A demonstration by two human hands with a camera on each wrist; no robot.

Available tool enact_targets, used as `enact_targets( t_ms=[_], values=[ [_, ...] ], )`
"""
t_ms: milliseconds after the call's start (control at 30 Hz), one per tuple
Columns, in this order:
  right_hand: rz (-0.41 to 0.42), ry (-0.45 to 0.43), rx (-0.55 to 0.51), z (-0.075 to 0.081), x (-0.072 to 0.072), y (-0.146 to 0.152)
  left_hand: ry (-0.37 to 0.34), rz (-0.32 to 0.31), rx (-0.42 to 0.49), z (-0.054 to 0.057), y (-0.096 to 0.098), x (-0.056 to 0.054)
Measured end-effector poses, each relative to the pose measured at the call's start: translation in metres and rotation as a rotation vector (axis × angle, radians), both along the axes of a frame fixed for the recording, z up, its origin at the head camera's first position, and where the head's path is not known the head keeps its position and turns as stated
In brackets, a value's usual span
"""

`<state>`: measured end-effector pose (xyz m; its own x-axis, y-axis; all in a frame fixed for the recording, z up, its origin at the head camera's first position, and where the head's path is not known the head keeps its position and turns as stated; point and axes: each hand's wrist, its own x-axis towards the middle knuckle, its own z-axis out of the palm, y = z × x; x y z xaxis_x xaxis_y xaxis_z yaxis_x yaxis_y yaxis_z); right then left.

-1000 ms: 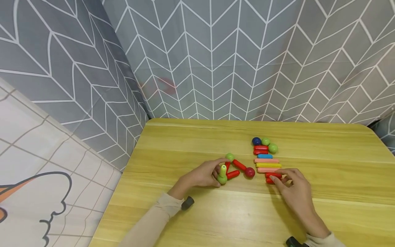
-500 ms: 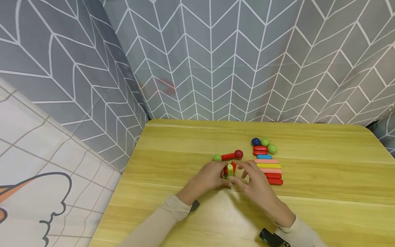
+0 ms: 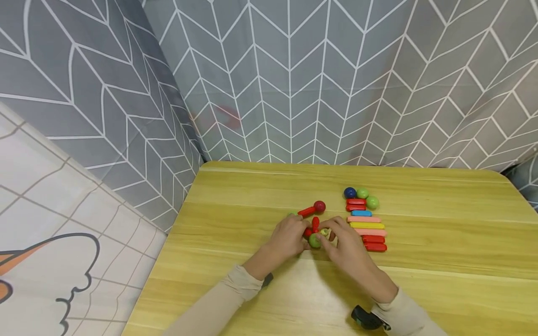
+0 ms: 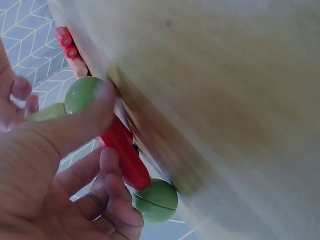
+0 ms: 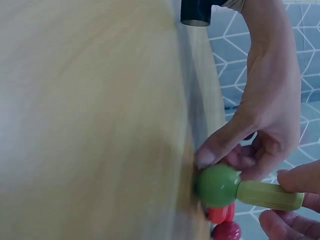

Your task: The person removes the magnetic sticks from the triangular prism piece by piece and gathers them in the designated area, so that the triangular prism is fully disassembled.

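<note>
In the head view my left hand grips a toy built of balls and rods. Its thumb lies against a green ball, and its fingers curl by a red rod that runs to a second green ball. From the first ball sticks out a yellow-green rod, pinched at its far end by the fingers of my right hand. Another red rod points away from me. Beyond the left hand, a red rod ends in a dark red ball.
Right of the hands lies a column of loose rods: red rods, pink and yellow rods, and a blue rod. A dark blue ball and two green balls top it. Patterned curtain hangs behind the wooden table.
My right hand has left the red rods and come left to the yellow-green rod. That rod has tipped from upright toward the right. The toy has turned, its dark red ball now farther back.
</note>
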<state>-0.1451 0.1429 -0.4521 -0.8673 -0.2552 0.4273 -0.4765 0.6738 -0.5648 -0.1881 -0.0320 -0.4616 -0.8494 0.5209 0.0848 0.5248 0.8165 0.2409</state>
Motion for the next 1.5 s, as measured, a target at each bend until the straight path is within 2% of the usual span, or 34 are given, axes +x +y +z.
enact_targets(
  t_ms=[100,267,500,633,867,1267,1500],
  values=[
    [-0.033,-0.059,-0.003,-0.002,0.004,0.006,-0.008,0.002,-0.017,0.001,0.000,-0.001],
    [-0.060,-0.170,-0.030,-0.009,0.006,0.016,-0.043,0.022,0.017,0.004,0.000,-0.001],
    [-0.058,-0.286,-0.109,-0.021,0.007,0.022,-0.063,0.019,0.027,0.006,0.001,-0.001],
    [-0.035,-0.303,-0.133,-0.027,0.007,0.020,-0.089,0.007,0.033,0.006,0.001,0.000],
    [-0.027,-0.272,-0.157,-0.036,0.005,0.016,-0.138,-0.016,0.088,0.006,0.001,0.002],
    [-0.109,-0.216,-0.133,-0.040,0.005,0.014,-0.151,-0.001,0.087,0.006,0.001,0.004],
    [-0.126,-0.308,-0.193,-0.039,0.009,0.017,-0.154,-0.003,0.096,0.005,0.001,0.003]
  ],
)
